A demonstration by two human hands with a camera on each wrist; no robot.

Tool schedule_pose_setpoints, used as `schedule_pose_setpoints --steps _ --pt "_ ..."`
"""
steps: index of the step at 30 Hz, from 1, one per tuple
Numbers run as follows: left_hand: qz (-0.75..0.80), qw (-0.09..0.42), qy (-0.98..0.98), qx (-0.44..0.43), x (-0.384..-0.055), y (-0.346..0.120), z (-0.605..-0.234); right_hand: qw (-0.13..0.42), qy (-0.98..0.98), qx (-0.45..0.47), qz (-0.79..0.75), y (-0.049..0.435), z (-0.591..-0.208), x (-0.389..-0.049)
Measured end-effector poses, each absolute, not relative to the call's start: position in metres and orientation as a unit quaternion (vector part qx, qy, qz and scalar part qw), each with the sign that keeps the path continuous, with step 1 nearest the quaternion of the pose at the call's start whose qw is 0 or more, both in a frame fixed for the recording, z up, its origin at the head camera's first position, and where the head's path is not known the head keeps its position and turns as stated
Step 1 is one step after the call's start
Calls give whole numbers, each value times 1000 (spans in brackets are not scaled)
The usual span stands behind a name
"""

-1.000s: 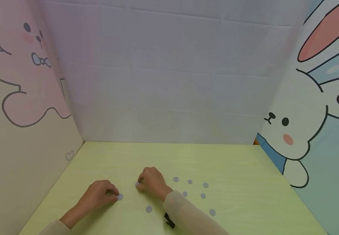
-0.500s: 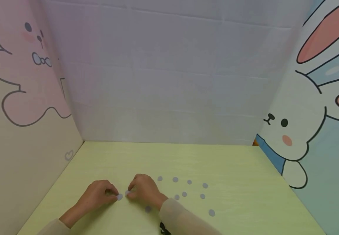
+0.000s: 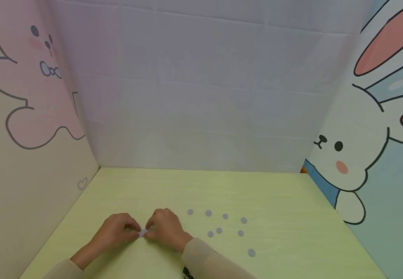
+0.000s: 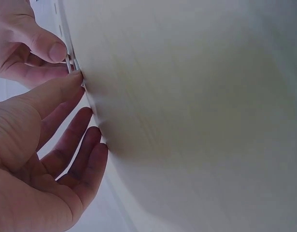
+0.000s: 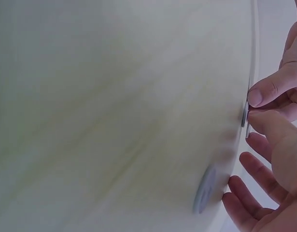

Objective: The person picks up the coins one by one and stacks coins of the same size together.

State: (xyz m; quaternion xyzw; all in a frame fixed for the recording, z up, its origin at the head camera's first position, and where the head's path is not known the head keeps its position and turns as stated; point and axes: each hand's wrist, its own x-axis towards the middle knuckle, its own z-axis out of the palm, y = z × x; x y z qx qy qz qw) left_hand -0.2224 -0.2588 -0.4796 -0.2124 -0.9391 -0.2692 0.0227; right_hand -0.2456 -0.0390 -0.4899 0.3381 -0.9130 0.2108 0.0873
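My left hand point(image 3: 115, 231) rests low over the table, its thumb and index finger pinching a flat grey coin-like disc point(image 3: 141, 233). Facing it, my right hand point(image 3: 168, 228) pinches a second disc with its thumb and index finger. The two discs meet or overlap between the fingertips; in the left wrist view their thin edges point(image 4: 71, 65) lie side by side. In the right wrist view, a dark disc edge point(image 5: 245, 114) shows at the touching thumbs. Another grey disc point(image 5: 205, 189) lies flat near the right hand's curled lower fingers.
Several loose grey discs, one of them a far disc point(image 3: 208, 213) and one a near disc point(image 3: 251, 252), lie right of the hands on the pale green table point(image 3: 292, 217). A white back wall point(image 3: 201, 97) and cartoon-printed side walls point(image 3: 351, 166) enclose it.
My right hand has moved left and nearer with its disc, bringing it against the left hand's disc. Discs behind the right hand came into view. The left hand has stayed still.
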Motion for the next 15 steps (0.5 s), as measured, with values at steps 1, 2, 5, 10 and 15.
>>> schedule_pose_setpoints --steps 1,2,5,10,15 --pt "-269 23 -939 -213 -223 -259 -480 89 -914 337 210 -40 -490 -245" --pt "-269 23 -939 -212 -223 -259 -479 91 -914 336 207 -40 -490 -245" --pt "-266 27 -940 -211 -222 -258 -479 93 -915 335 207 -41 -489 -243" --pt "-262 36 -941 -213 -221 -258 -478 91 -917 330 206 -42 -486 -239" --pt "-266 34 -940 -211 -220 -258 -479 102 -919 326 199 -44 -486 -238"
